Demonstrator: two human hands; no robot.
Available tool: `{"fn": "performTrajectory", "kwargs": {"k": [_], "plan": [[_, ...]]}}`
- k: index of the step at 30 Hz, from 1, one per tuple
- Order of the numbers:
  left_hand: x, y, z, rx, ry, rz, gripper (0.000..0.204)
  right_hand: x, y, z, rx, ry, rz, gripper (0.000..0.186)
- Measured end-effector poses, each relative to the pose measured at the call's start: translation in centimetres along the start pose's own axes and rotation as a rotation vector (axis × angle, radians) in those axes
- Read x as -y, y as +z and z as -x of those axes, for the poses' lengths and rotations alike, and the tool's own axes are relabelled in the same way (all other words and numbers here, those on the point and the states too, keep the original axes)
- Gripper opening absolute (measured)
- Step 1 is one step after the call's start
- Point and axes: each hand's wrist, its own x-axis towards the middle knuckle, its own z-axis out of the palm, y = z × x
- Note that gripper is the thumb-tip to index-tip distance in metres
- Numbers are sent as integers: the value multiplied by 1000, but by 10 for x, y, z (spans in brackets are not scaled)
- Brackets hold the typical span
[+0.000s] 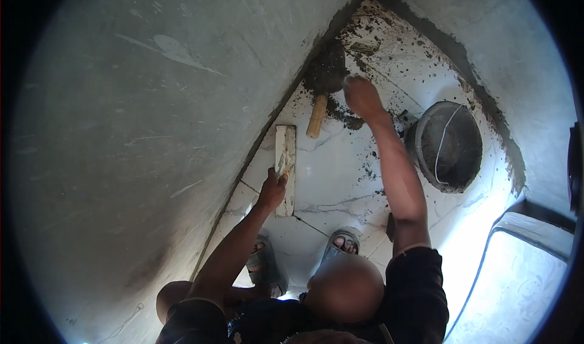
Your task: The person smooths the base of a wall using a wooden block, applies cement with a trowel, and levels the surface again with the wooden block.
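Left of centre, I see the left hand (273, 189) gripping a pale board (285, 152), farther off the right hand (363, 97) curled, whether holding anything I cannot tell, near a wooden-handled trowel (317, 114), dark bucket (465, 152) at right

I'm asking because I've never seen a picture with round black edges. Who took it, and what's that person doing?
There's no robot here, just a person's bare hands. A fisheye camera worn on the head looks down, which makes edges bend.

The left hand grips a narrow whitish board. The right hand reaches forward beside a wooden-handled trowel; it's too blurry to tell whether it holds anything.

Under them is a pale tiled floor in a corner, scattered with dark crumbs. On the right stands a dark bucket with a thin handle. Near the bottom are the person's sandals.
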Motion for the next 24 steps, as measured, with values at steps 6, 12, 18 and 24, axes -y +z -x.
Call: {"fn": "performTrajectory", "kwargs": {"k": [6,12,18,24], "plan": [[2,0,-1,27,-18,-15,47,19,-29,87,285,231,-53,32],[1,-2,-2,20,8,-12,46,98,65,48,-46,830,-1404,54],[-3,-3,1,14,15,10,46,117,89,22,-199,925,-1585,28],[5,-1,-3,-11,93,-11,47,114,53,47,-108,835,-1718,21]]}}
